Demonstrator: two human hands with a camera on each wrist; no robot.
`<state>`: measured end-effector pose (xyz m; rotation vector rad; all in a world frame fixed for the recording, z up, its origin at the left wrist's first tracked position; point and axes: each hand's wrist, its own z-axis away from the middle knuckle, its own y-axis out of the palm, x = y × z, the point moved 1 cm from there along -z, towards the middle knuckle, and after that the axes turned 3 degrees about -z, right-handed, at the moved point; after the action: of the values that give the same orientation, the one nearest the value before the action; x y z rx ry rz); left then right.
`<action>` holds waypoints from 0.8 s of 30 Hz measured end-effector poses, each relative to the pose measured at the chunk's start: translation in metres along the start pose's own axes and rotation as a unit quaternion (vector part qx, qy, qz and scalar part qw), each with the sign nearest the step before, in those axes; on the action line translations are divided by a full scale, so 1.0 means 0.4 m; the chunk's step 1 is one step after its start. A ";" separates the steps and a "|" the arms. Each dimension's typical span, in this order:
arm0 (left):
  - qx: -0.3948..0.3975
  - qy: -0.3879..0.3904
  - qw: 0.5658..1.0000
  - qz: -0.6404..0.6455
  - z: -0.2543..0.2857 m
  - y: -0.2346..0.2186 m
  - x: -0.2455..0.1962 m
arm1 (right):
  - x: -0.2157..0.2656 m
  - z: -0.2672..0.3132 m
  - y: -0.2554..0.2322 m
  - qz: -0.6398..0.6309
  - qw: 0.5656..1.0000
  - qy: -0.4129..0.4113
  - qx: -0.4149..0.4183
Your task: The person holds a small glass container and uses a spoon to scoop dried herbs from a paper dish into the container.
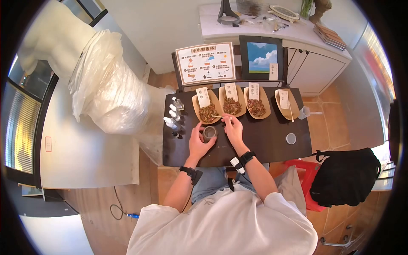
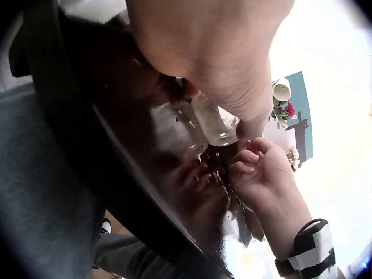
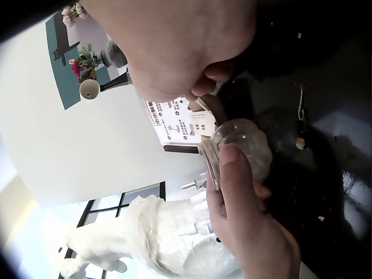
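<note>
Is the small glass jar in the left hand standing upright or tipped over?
Upright. In the head view the jar stands on the dark table, mouth up, the left hand curled round it.

trays [image 1: 206, 109]: 4 | spray bottles [image 1: 171, 123]: 4 | cups [image 1: 303, 112]: 1 | jars [image 1: 209, 133]: 1

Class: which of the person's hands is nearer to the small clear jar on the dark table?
Left. The left hand grips the jar; the right hand is just beside it, pinching a small stick.
</note>
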<state>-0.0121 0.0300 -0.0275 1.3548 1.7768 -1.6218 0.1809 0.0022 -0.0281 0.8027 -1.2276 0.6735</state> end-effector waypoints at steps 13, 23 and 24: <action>-0.003 -0.012 1.000 0.024 0.001 0.006 0.009 | -0.016 -0.010 0.001 -0.048 0.998 0.004 -0.028; -0.009 -0.017 1.000 0.008 0.001 0.005 0.008 | 0.010 -0.011 -0.016 -0.123 0.989 0.074 -0.045; -0.008 -0.021 1.000 0.010 0.001 0.005 0.008 | 0.008 -0.011 -0.018 -0.134 0.987 0.078 -0.042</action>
<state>-0.0122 0.0307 -0.0312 1.3182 1.7434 -1.6091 0.1898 0.0017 -0.0268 0.8106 -0.9793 0.4528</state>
